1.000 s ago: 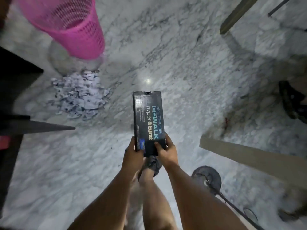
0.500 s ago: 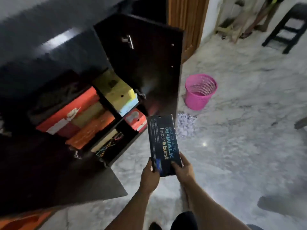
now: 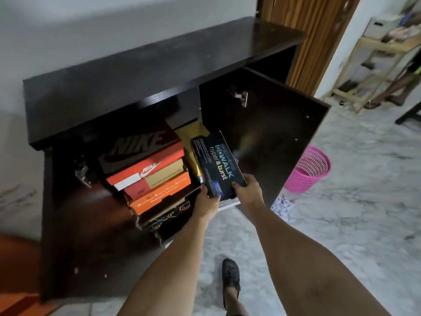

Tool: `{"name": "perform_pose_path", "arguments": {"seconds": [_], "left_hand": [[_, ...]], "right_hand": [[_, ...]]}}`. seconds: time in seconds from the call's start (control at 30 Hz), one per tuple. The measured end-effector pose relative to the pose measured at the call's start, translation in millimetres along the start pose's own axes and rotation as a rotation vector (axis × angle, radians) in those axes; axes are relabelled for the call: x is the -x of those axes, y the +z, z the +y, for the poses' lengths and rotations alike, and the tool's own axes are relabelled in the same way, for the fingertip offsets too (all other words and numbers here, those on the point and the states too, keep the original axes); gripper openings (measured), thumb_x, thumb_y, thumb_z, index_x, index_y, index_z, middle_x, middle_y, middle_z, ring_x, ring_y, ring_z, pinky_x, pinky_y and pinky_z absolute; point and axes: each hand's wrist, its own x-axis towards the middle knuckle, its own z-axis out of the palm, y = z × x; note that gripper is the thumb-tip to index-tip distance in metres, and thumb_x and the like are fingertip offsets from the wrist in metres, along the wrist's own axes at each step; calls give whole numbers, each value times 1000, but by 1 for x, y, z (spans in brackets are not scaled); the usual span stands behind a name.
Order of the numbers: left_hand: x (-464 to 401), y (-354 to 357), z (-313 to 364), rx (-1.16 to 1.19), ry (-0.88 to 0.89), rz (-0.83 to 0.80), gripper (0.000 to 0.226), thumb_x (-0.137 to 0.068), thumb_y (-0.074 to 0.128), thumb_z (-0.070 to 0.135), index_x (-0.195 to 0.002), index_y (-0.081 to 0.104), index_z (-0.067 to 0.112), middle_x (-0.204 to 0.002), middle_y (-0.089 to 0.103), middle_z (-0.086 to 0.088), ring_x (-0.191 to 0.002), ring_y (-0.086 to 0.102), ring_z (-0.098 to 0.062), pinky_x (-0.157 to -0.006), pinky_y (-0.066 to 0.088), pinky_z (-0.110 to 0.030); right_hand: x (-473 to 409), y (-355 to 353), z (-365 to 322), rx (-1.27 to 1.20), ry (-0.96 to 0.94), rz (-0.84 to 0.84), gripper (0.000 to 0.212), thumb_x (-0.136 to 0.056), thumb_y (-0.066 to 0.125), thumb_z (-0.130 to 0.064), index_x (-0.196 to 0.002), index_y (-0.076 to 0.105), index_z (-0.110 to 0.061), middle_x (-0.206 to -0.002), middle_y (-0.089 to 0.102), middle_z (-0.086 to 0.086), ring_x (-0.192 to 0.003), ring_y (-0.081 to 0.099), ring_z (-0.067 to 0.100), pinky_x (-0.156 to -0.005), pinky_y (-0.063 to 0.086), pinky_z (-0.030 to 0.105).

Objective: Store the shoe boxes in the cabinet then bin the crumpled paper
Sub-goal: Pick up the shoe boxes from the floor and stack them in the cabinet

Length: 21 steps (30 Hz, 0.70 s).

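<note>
I hold a black Skechers shoe box [image 3: 216,164] by its near end, my left hand [image 3: 208,202] on the left corner and my right hand [image 3: 247,190] on the right. Its far end reaches into the open dark cabinet [image 3: 145,69], over a yellow box [image 3: 189,137]. Left of it stands a stack of several shoe boxes [image 3: 145,169], black, red and orange. Crumpled paper [image 3: 282,207] lies on the floor beside the pink mesh bin [image 3: 307,171], partly hidden by my right arm.
The cabinet's right door [image 3: 268,137] stands open between the boxes and the bin; the left door [image 3: 82,229] is open too. A wooden door [image 3: 314,35] and a wooden rack [image 3: 376,65] stand at the back right. Another person's legs [image 3: 396,85] are by the rack. The floor [image 3: 353,224] is marble.
My view swung from the floor up to the cabinet. The black shoe box, held in both hands throughout, has moved forward until its far end is inside the cabinet opening.
</note>
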Motion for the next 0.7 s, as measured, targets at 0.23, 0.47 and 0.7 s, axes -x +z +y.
{"name": "perform_pose_path", "arguments": {"seconds": [0.23, 0.47, 0.7], "left_hand": [[-125, -10, 30, 45, -64, 76, 49, -98, 61, 30, -140, 44, 48, -126, 67, -11, -113, 66, -33, -100, 54, -55], [-229, -16, 53, 118, -219, 119, 79, -101, 53, 23, -151, 5, 62, -116, 59, 10, -98, 70, -38, -85, 59, -59], [-263, -23, 60, -30, -86, 260, 69, -94, 63, 17, -152, 33, 40, -123, 69, -16, -110, 67, -39, -89, 57, -53]], "right_hand": [[-147, 50, -26, -81, 16, -64, 60, -70, 67, -35, -129, 64, -46, -121, 73, -2, -108, 71, 21, -99, 58, 41], [-261, 107, -30, -68, 39, -85, 54, -65, 69, -39, -112, 65, -65, -105, 72, -3, -87, 58, 15, -84, 53, 27], [-274, 120, -77, -14, -2, -110, 52, -97, 66, -18, -144, 57, -40, -112, 70, -2, -71, 62, 11, -58, 43, 11]]}}
